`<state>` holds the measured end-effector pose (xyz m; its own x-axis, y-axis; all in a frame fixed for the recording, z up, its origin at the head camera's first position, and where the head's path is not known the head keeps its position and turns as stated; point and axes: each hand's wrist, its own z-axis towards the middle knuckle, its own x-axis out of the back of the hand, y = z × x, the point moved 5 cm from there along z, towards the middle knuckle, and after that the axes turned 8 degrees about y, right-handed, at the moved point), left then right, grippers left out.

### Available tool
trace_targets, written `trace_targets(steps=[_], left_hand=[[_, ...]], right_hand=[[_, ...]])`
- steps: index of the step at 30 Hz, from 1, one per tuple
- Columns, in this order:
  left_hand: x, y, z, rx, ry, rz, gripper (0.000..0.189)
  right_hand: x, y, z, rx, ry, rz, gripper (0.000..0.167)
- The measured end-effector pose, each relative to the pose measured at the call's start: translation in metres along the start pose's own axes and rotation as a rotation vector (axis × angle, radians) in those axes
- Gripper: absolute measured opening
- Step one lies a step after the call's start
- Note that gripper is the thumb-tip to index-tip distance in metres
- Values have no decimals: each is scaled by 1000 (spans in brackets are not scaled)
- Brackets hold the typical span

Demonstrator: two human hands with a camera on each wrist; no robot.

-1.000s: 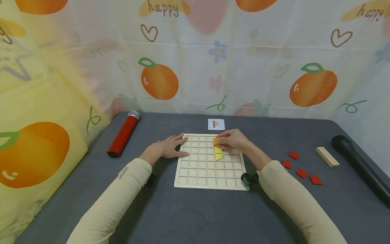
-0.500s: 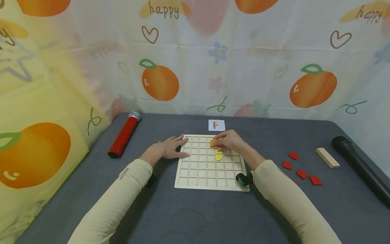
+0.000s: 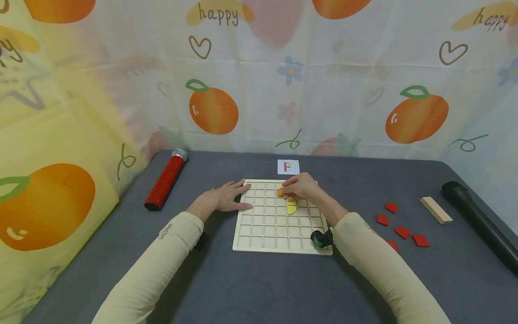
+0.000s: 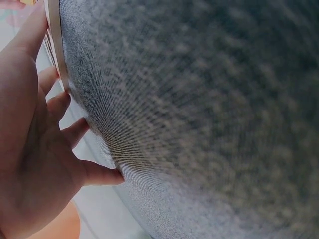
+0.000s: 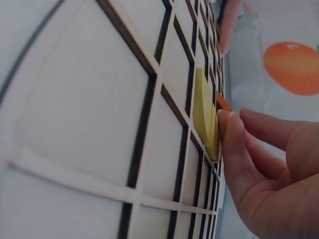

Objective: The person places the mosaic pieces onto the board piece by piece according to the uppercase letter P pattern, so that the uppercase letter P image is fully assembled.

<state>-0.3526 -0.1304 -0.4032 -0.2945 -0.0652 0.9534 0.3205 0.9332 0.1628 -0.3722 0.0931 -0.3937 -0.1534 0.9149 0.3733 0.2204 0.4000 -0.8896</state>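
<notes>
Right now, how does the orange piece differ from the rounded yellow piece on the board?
The orange piece is in the right hand's grip; the rounded yellow piece lies on the board, unheld. In the head view, the orange piece appears higher and farther left than the rounded yellow piece. Both are small.

Soft, even light; cream fabric sleeves (image 3: 151, 265) faintly shadow the dark grey table (image 3: 259, 292), blurred in the left wrist view.

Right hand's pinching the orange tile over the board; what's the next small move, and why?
Probably settle the orange tile flat on the board: the right hand pinches it, it looks tilted in the right wrist view, and the left hand touches the board's edge.
</notes>
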Motion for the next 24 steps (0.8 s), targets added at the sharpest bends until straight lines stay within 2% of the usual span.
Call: trace_targets(steps=[17, 24], left_hand=[[-1, 0, 0, 8, -2, -8, 83], [0, 1, -1, 1, -2, -10, 83]], right_hand=[[-1, -5, -5, 40, 54, -86, 20], [1, -5, -5, 35, 74, -53, 22]])
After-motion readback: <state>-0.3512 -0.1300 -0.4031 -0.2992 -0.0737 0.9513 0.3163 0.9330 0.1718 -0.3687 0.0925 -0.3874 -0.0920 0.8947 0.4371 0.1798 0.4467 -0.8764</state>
